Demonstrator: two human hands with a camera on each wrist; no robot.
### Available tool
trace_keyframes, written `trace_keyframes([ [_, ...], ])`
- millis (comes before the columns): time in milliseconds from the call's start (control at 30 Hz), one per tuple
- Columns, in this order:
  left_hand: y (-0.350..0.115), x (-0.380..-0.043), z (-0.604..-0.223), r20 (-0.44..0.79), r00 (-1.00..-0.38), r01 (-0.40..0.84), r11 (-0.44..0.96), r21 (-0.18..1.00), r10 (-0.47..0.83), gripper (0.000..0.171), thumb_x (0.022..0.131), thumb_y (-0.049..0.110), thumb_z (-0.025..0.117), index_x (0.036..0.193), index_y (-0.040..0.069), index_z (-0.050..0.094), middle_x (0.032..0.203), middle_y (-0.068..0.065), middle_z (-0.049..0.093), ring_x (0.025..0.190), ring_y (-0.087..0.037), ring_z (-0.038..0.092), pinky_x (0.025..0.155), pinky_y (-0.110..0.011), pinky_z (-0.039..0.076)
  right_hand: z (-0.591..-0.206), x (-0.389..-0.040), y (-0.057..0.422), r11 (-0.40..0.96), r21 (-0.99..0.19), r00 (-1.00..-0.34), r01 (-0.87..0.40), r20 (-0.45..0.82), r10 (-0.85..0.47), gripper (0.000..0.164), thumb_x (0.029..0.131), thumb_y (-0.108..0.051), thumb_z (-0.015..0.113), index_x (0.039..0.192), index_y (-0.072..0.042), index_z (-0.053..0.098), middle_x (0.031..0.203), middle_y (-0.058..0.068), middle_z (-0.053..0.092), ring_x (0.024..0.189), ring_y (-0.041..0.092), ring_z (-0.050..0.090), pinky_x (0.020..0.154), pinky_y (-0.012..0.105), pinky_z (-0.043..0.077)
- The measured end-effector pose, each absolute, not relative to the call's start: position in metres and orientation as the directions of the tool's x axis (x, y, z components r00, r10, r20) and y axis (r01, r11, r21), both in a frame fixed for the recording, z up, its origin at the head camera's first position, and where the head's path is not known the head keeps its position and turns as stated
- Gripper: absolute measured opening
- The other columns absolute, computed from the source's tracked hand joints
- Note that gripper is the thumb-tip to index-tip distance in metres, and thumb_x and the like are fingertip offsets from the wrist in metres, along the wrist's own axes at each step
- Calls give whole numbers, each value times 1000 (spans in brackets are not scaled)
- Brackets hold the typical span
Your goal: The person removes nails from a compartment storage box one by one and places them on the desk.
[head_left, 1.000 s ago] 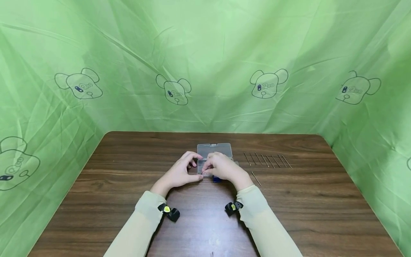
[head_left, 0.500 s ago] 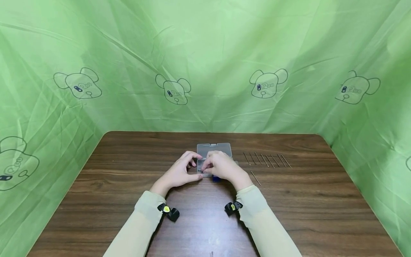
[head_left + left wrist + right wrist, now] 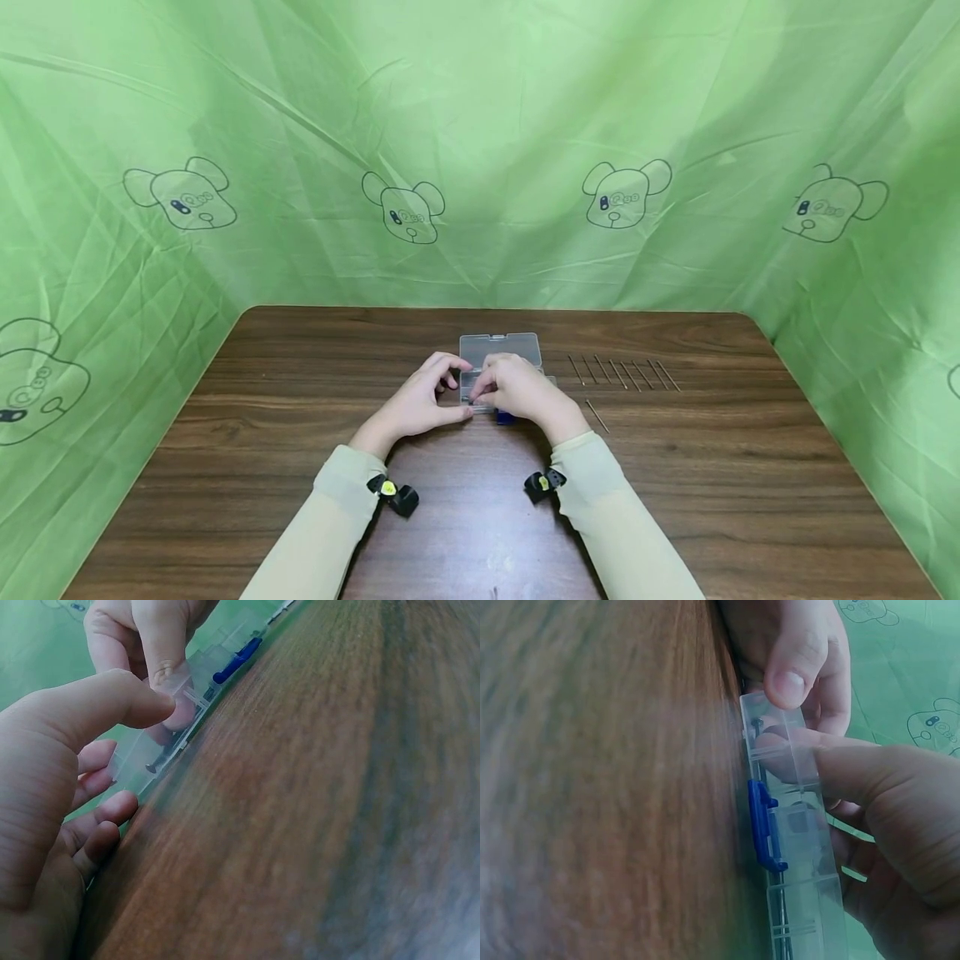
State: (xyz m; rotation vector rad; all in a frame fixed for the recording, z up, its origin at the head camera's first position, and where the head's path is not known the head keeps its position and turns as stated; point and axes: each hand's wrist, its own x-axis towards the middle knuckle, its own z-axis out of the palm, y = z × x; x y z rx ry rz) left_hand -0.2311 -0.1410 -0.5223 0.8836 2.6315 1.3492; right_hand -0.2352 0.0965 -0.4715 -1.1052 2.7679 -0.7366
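A clear plastic box point(image 3: 465, 382) lies with its lid point(image 3: 500, 343) opened away from me. My left hand point(image 3: 422, 402) holds the box by its left end, thumb on the near wall and fingers round the far side. The thumb and fingers of my right hand point(image 3: 519, 389) reach down inside the left part, pinched together at a nail point(image 3: 757, 722) lying lengthwise by the near wall. The nail's head shows beyond the fingertips; most of its shank is hidden. A blue latch point(image 3: 761, 825) sits on the box's near side, below my right hand.
Right of the box, a row of several thin nails point(image 3: 618, 375) lies on the brown wooden table point(image 3: 720, 467). One more nail point(image 3: 597, 417) lies closer to my right wrist. A green curtain point(image 3: 495, 267) encloses the table's back and sides.
Both hands and the box stay nearly in place. The right fingertips shift only slightly inside the box; the view drifts a little.
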Motion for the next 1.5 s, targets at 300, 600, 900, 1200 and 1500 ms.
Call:
trace_keyframes([
  [300,-141,-232,-523,217,-830,475,447,758,514,64,87,23,93,143,17,62,127,-2,58,104,-17,59,85,-34,50,-467,-231,94,647,-431,-752,-629,127,-647,7,92,-13,89,96,-18,90,93,-7,69,95,16,70,89,35,56],
  [600,-140,-232,-524,214,-830,474,450,756,515,65,87,23,93,144,17,61,127,-3,59,104,-17,59,84,-34,50,-466,-228,93,691,-415,-785,-591,101,-611,6,90,-15,90,91,-21,88,91,-10,66,93,16,68,86,38,56],
  [900,-140,-231,-522,208,-832,469,452,759,514,65,87,23,93,144,16,62,128,-3,59,105,-17,59,84,-35,50,-469,-230,92,685,-372,-764,-627,120,-634,5,91,-18,90,88,-21,87,91,-10,66,93,15,68,85,38,57],
  [1200,-143,-229,-522,213,-833,468,444,764,511,65,88,23,92,145,16,61,129,-3,58,106,-18,58,85,-36,50,-466,-227,96,607,-363,-684,-707,132,-717,6,99,-18,82,95,-13,83,98,-3,65,99,19,64,94,39,55],
  [1500,-142,-230,-522,232,-824,486,435,758,518,66,86,21,93,144,17,63,135,-3,58,106,-18,59,85,-35,50,-470,-232,99,609,-509,-738,-608,81,-670,7,101,-20,80,95,-17,80,96,-7,62,93,12,60,90,34,53],
])
